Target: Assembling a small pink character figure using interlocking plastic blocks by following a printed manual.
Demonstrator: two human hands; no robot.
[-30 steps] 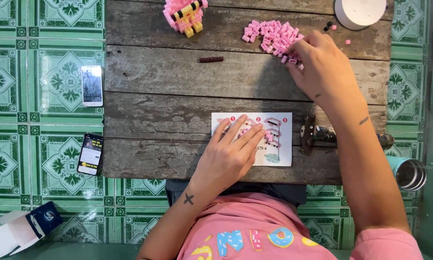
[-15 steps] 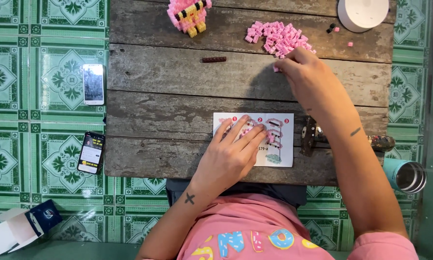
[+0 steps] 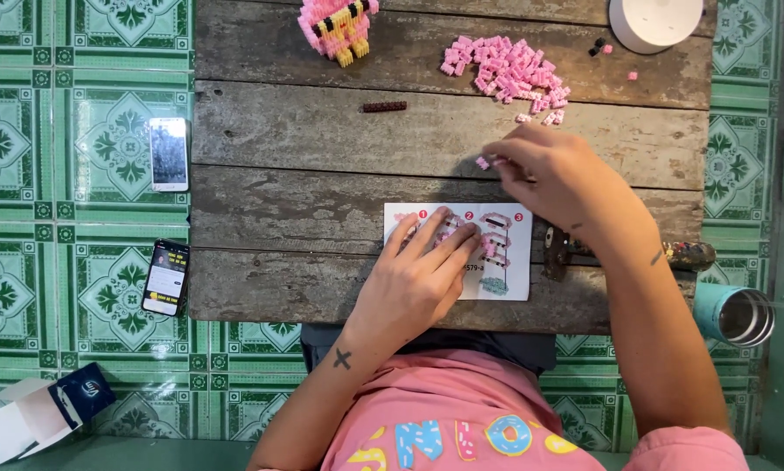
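My left hand [image 3: 418, 279] lies flat, fingers spread, on a white instruction sheet [image 3: 505, 270] near the front edge of the wooden table [image 3: 304, 192]. My right hand [image 3: 553, 174] hovers just above the sheet and pinches a small pink brick [image 3: 482, 162] between its fingertips. A heap of pink bricks [image 3: 507, 70] lies at the back of the table, beyond that hand. A half-built pink, yellow and black brick figure [image 3: 338, 26] stands at the back left. A short dark brown brick strip [image 3: 384, 106] lies alone on the planks.
A white round container [image 3: 655, 19] sits at the back right with a few loose bricks beside it. A dark tool [image 3: 556, 253] lies right of the sheet. Two phones [image 3: 168, 153] [image 3: 166, 277] and an open box [image 3: 34, 414] lie on the green tiled floor; a teal cup [image 3: 734, 312] stands right.
My right hand has drawn back from the pink heap toward me and to the left, carrying one small pink brick. My left hand has stayed on the sheet.
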